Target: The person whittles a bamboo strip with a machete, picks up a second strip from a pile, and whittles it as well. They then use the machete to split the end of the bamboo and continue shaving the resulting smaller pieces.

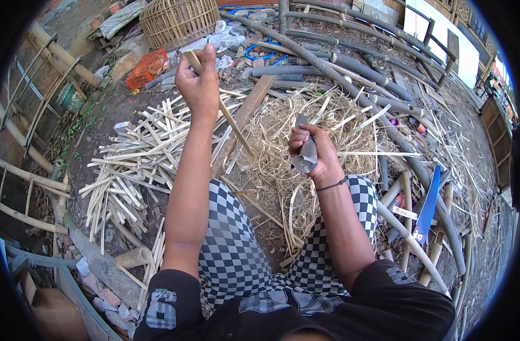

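My left hand (200,79) is raised at the upper left of centre, its fingers closed around a bamboo strip (232,122). That strip slants down to the right, its lower end over the shavings. My right hand (322,150), with a dark band at its wrist, grips a knife-like grey tool (307,152) above my right knee. The fingers cover part of the tool, so its exact shape is hard to make out. Beneath and beyond it lies a heap of curly bamboo shavings (282,187). Many split strips (152,150) are piled to the left.
A wooden plank (248,108) lies between the strips and shavings. Right of my leg, a blue saw blade (427,204) stands among bamboo poles (410,238). Long poles (379,82) cross behind the heap. An orange crate (146,68) and a woven bamboo basket (177,25) stand farther back.
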`<action>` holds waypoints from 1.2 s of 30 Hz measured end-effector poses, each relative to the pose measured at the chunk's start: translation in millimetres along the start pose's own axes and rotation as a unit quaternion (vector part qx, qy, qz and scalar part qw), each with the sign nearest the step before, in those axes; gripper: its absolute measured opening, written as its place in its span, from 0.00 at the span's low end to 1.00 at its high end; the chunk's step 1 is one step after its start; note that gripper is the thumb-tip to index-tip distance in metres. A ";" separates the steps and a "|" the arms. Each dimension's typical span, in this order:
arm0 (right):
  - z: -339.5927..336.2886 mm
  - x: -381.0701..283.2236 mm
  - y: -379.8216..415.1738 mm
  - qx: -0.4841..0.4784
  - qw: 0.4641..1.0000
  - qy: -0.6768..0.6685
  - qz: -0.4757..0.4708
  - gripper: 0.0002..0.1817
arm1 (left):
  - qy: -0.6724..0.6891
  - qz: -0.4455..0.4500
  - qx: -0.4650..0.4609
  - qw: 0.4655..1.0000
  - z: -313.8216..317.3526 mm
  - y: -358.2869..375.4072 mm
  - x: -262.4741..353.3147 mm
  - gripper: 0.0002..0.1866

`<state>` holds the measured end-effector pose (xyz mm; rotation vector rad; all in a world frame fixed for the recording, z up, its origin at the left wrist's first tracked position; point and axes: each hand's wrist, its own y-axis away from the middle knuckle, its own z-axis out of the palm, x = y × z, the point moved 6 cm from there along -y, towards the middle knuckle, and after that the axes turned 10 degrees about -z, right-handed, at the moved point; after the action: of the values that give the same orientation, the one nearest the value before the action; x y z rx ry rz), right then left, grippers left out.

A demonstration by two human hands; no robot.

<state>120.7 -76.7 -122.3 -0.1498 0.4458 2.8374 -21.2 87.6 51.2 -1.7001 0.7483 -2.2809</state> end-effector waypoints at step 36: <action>60.5 30.7 56.9 -0.160 0.838 0.509 -0.113 0.13 | 0.118 -0.318 -0.147 0.929 7.7 -0.5 -58.3 0.12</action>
<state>72.0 -102.5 -53.0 -1.6795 0.0988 2.3252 4.7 111.8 4.3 -2.0576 0.6798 -2.9770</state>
